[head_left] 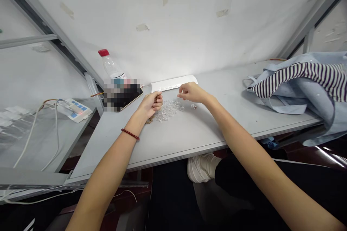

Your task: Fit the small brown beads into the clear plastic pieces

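At the middle of the frame, the left hand [150, 105] curls closed, its grip apparently around something too small to make out. The right hand [192, 92] hangs partly open and holds nothing visible, its fingertips [180, 96] just above a heap of clear plastic crystals [167, 110] on the grey worktop [217, 126]. One loose crystal [193, 106] lies just right of the heap.

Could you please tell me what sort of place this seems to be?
It looks like a makeshift workshop booth: a grey bench, a white sheet taped to a metal frame, and a power strip with cables.
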